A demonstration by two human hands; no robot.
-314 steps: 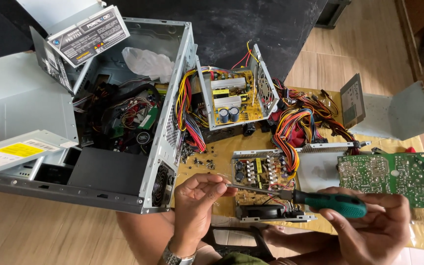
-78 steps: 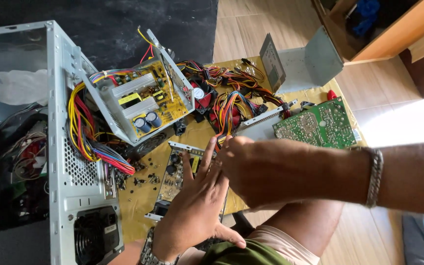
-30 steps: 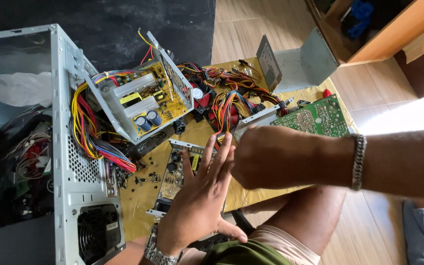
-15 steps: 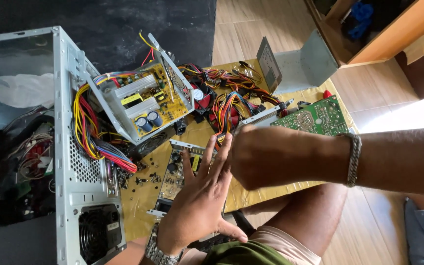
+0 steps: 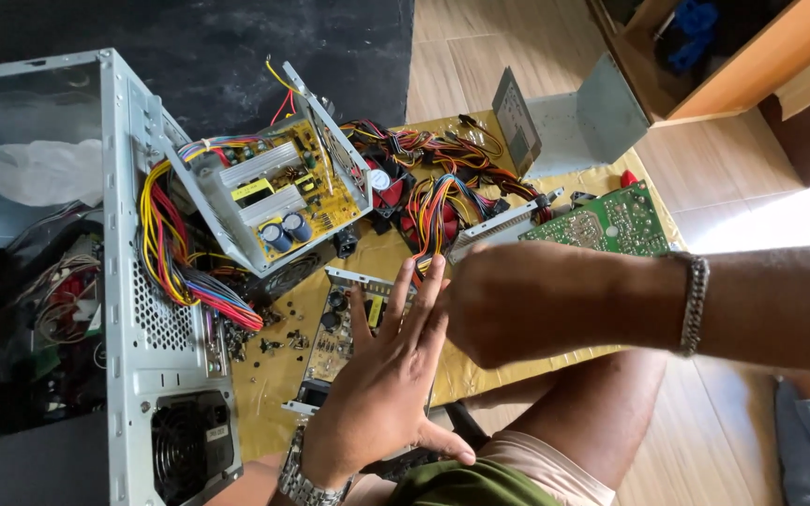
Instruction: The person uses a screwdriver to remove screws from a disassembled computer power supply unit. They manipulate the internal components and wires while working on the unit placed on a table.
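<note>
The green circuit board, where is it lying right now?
In the head view, the green circuit board lies right of centre on the yellow mat, just behind the right hand, beside the coloured wires.

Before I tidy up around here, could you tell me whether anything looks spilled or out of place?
Yes: small dark screws lie loose on the yellow mat beside the computer case, near the left hand.

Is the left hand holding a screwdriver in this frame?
No. The left hand is spread open with fingers straight, flat over the small circuit board, and no tool is in it.
</note>
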